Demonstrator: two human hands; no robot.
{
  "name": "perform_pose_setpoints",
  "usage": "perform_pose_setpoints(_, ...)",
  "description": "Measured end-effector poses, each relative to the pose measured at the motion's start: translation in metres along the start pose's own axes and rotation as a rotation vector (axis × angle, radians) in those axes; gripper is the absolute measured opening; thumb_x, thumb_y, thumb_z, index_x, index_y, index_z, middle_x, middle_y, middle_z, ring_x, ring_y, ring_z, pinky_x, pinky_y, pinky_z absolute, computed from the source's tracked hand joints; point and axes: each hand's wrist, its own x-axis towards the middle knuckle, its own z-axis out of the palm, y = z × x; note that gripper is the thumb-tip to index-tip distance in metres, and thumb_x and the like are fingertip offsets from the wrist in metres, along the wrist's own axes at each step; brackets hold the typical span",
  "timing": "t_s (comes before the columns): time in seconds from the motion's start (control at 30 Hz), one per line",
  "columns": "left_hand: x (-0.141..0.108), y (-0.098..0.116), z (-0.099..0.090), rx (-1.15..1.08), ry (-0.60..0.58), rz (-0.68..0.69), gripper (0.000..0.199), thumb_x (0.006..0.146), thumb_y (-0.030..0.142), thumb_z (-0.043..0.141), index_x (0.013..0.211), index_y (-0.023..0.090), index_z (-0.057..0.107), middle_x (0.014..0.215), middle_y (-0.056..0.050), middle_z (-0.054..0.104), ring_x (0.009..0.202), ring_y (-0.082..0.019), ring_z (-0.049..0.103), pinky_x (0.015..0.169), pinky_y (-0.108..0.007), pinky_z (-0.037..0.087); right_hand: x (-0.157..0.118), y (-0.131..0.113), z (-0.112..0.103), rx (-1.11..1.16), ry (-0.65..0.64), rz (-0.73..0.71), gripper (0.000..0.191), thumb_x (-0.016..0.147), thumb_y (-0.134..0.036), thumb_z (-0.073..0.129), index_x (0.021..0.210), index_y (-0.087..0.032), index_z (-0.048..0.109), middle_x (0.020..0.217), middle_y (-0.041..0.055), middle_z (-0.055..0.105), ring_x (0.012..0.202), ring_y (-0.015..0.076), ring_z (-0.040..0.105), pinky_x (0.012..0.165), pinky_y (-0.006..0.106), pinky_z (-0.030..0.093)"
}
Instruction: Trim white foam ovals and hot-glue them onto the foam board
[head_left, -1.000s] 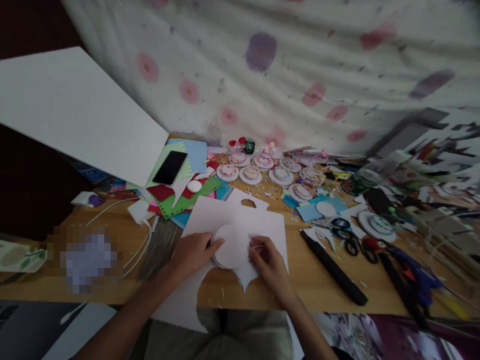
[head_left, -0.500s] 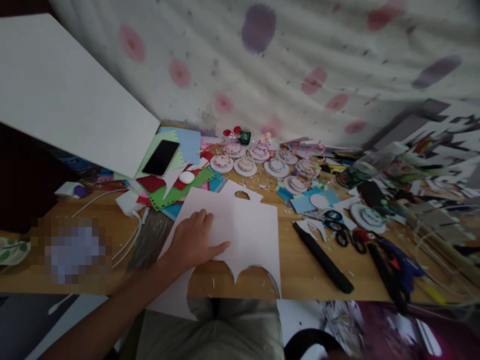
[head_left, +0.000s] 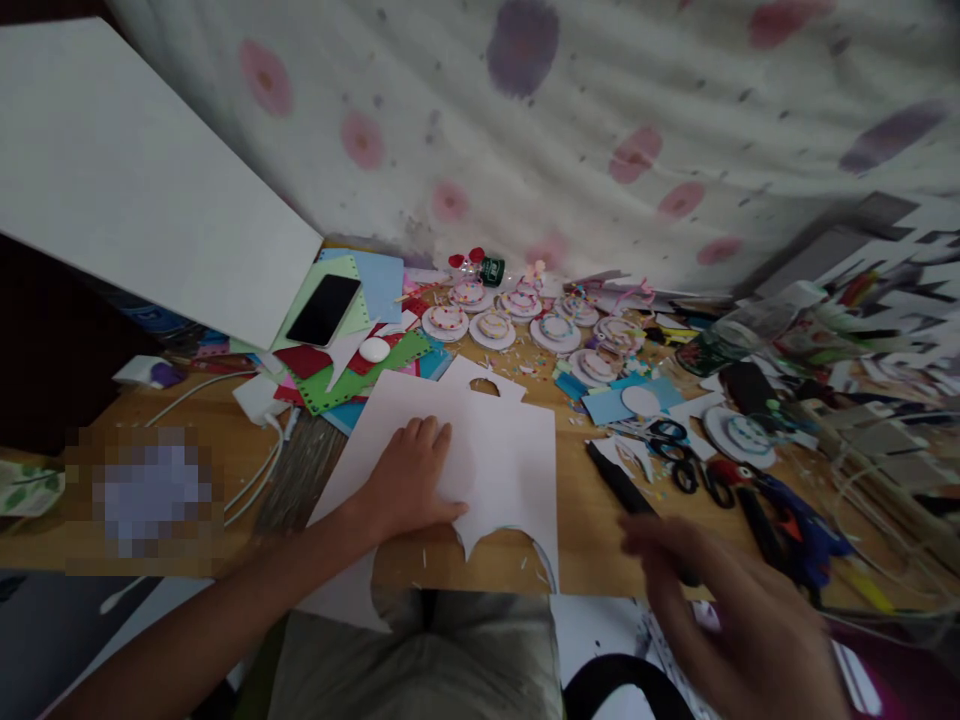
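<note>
A white sheet (head_left: 510, 465) with rounded cut-outs along its near edge lies on the wooden table, partly over the edge. My left hand (head_left: 412, 475) rests flat on it, fingers spread. At the lower right, my right hand (head_left: 727, 610) hovers, blurred, over the near end of a long black tool (head_left: 622, 485); whether it touches the tool is hidden. Just behind the sheet is another white piece (head_left: 457, 375) with a round hole. Black-handled scissors (head_left: 682, 465) lie right of the black tool.
Several small decorated white discs (head_left: 555, 333) stand at the back. A phone (head_left: 324, 310) lies on coloured sheets (head_left: 382, 255) at the left. A glue gun (head_left: 802, 530), a cable (head_left: 847, 490) and a jar (head_left: 705, 350) are at the right. A large white board (head_left: 150, 180) juts in upper left.
My right hand has come into view at the lower right, above the black tool. My left hand has shifted slightly right on the sheet, its fingers more spread.
</note>
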Motion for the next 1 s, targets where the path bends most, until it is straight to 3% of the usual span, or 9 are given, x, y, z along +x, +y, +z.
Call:
perform_pose_setpoints(0.07, 0.001, -0.001, 0.000, 0.000, -0.001, 0.005, 0.089, 0.061, 0.053, 0.070, 0.129, 0.001, 0.047, 0.122, -0.022, 0.051, 0.108, -0.036, 0.045, 0.091, -0.048, 0.040, 0.001, 0.019, 0.017, -0.082, -0.081, 0.075, 0.019, 0.089, -0.024, 0.046, 0.104, -0.021, 0.058, 0.084, 0.0044, 0.068, 0.070, 0.0177, 0.067, 0.061, 0.027, 0.053)
perform_pose_setpoints(0.27, 0.006, -0.001, -0.003, 0.005, 0.012, 0.005, 0.083, 0.059, 0.051, 0.069, 0.125, 0.003, 0.051, 0.117, -0.021, 0.053, 0.105, -0.036, 0.046, 0.089, -0.049, 0.042, -0.029, 0.093, 0.062, -0.272, -0.028, 0.183, 0.034, 0.089, -0.038, 0.046, 0.109, -0.014, 0.057, 0.105, 0.0160, 0.060, 0.100, 0.0315, 0.058, 0.087, 0.048, 0.049)
perform_pose_setpoints(0.4, 0.012, -0.001, -0.006, -0.053, 0.042, 0.011, 0.087, 0.060, 0.052, 0.068, 0.129, 0.004, 0.046, 0.122, -0.020, 0.049, 0.109, -0.035, 0.045, 0.093, -0.046, 0.041, -0.039, 0.104, 0.073, -0.286, -0.068, 0.264, 0.040, 0.088, -0.045, 0.049, 0.112, -0.014, 0.055, 0.104, 0.0159, 0.059, 0.098, 0.0320, 0.057, 0.085, 0.048, 0.050)
perform_pose_setpoints(0.57, 0.013, -0.003, -0.005, -0.105, 0.028, 0.039, 0.085, 0.061, 0.048, 0.069, 0.130, 0.006, 0.043, 0.126, -0.020, 0.046, 0.114, -0.036, 0.042, 0.097, -0.047, 0.039, -0.037, 0.108, 0.081, -0.212, -0.064, 0.245, 0.031, 0.092, -0.035, 0.043, 0.113, -0.014, 0.052, 0.102, 0.0155, 0.058, 0.095, 0.0299, 0.057, 0.081, 0.046, 0.051)
perform_pose_setpoints(0.7, 0.010, -0.007, -0.008, -0.179, 0.033, 0.062, 0.084, 0.063, 0.048, 0.070, 0.131, 0.008, 0.041, 0.127, -0.021, 0.044, 0.117, -0.037, 0.040, 0.101, -0.051, 0.036, -0.033, 0.097, 0.073, -0.124, -0.007, 0.234, 0.032, 0.093, -0.026, 0.042, 0.122, -0.014, 0.045, 0.105, 0.0147, 0.055, 0.099, 0.0287, 0.057, 0.083, 0.047, 0.050)
perform_pose_setpoints(0.8, 0.003, -0.009, -0.019, -0.368, 0.080, 0.065, 0.087, 0.063, 0.047, 0.073, 0.134, 0.012, 0.036, 0.130, -0.018, 0.041, 0.123, -0.034, 0.037, 0.106, -0.051, 0.033, -0.028, 0.071, 0.059, -0.006, 0.024, 0.233, 0.038, 0.093, -0.024, 0.043, 0.129, -0.015, 0.040, 0.109, 0.0139, 0.053, 0.101, 0.0270, 0.057, 0.084, 0.046, 0.051)
perform_pose_setpoints(0.9, -0.013, -0.005, -0.030, -0.767, 0.079, 0.028, 0.085, 0.065, 0.040, 0.075, 0.136, 0.020, 0.033, 0.136, -0.014, 0.037, 0.126, -0.029, 0.038, 0.106, -0.046, 0.036, -0.019, 0.035, 0.043, 0.120, 0.024, 0.177, 0.040, 0.093, -0.021, 0.044, 0.132, -0.016, 0.038, 0.112, 0.0137, 0.052, 0.102, 0.0240, 0.056, 0.086, 0.041, 0.051)
perform_pose_setpoints(1.0, -0.032, 0.005, -0.033, -1.280, 0.016, -0.018, 0.084, 0.068, 0.037, 0.076, 0.139, 0.025, 0.033, 0.140, -0.013, 0.037, 0.126, -0.029, 0.043, 0.103, -0.043, 0.041, -0.009, -0.001, 0.029, 0.181, -0.022, 0.008, 0.043, 0.091, -0.015, 0.045, 0.134, -0.015, 0.038, 0.115, 0.0142, 0.052, 0.106, 0.0218, 0.055, 0.087, 0.033, 0.051)
